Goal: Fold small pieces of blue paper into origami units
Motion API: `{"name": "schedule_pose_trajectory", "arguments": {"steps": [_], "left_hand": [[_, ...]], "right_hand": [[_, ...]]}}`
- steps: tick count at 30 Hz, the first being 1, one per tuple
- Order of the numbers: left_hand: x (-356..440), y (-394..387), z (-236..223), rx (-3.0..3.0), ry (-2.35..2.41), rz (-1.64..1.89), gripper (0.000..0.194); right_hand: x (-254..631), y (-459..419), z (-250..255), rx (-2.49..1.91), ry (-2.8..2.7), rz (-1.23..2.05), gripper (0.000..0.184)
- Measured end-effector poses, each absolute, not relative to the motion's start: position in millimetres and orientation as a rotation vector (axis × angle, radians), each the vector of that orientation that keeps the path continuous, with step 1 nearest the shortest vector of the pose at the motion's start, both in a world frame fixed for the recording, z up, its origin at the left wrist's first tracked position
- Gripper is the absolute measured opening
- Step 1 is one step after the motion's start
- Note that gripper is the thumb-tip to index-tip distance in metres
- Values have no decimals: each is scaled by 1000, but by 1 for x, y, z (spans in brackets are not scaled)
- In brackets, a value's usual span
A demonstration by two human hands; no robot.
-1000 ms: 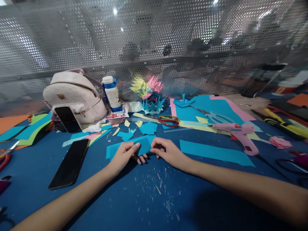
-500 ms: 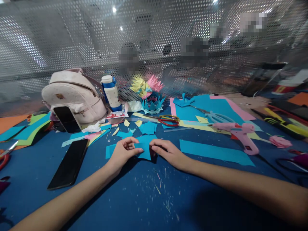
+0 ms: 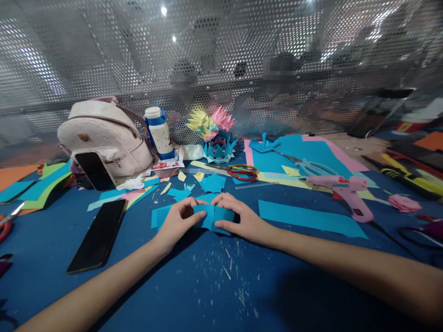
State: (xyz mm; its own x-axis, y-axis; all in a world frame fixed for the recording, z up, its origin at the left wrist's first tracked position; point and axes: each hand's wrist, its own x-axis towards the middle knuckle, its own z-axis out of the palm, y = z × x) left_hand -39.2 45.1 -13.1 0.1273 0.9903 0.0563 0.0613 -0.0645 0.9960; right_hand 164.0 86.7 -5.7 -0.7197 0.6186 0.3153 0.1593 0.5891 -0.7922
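Between my two hands a piece of blue paper (image 3: 207,216) stands just above the table, with a crease or fold near its middle. My left hand (image 3: 180,219) pinches its left part, thumb on the near face and fingers behind. On the right part, my right hand (image 3: 238,216) is closed with thumb in front and fingers over the top edge. Another blue paper piece (image 3: 158,216) lies flat beside my left hand. Small blue paper scraps (image 3: 212,183) lie just beyond my hands. To the right rests a long blue paper strip (image 3: 308,220).
A black phone (image 3: 98,236) lies left, with a backpack (image 3: 104,133) and bottle (image 3: 159,133) behind. Folded paper flowers (image 3: 218,146) stand at the back. Red-handled scissors (image 3: 244,173), blue-handled scissors (image 3: 311,167) and a pink glue gun (image 3: 355,191) lie to the right.
My right hand has moved slightly left and up onto the blue paper. The paper's right part has opened out toward the right, where before one narrower panel showed.
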Motion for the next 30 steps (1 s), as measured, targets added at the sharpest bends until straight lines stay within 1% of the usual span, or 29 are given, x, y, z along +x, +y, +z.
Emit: {"name": "schedule_pose_trajectory", "arguments": {"steps": [3, 5, 7, 11, 20, 26, 30], "left_hand": [[-39, 45, -10, 1341, 1090, 1102, 23], [-38, 44, -10, 1318, 1079, 1051, 27], [-38, 44, -11, 1334, 1095, 991, 30], [-37, 42, -13, 1398, 1148, 934, 22], [-35, 43, -12, 1447, 1243, 892, 18], [-34, 43, -12, 1428, 1236, 889, 21], [-34, 42, -8, 1435, 1232, 880, 18]], "right_hand": [[163, 86, -5, -756, -2222, 1103, 22], [163, 85, -5, -781, -2245, 1128, 23], [164, 85, -5, -778, -2270, 1120, 23], [165, 85, -6, -783, -2285, 1142, 21], [164, 84, -7, -772, -2353, 1004, 17], [164, 84, -4, -735, -2347, 1054, 15], [164, 85, -4, -695, -2320, 1111, 16]]}}
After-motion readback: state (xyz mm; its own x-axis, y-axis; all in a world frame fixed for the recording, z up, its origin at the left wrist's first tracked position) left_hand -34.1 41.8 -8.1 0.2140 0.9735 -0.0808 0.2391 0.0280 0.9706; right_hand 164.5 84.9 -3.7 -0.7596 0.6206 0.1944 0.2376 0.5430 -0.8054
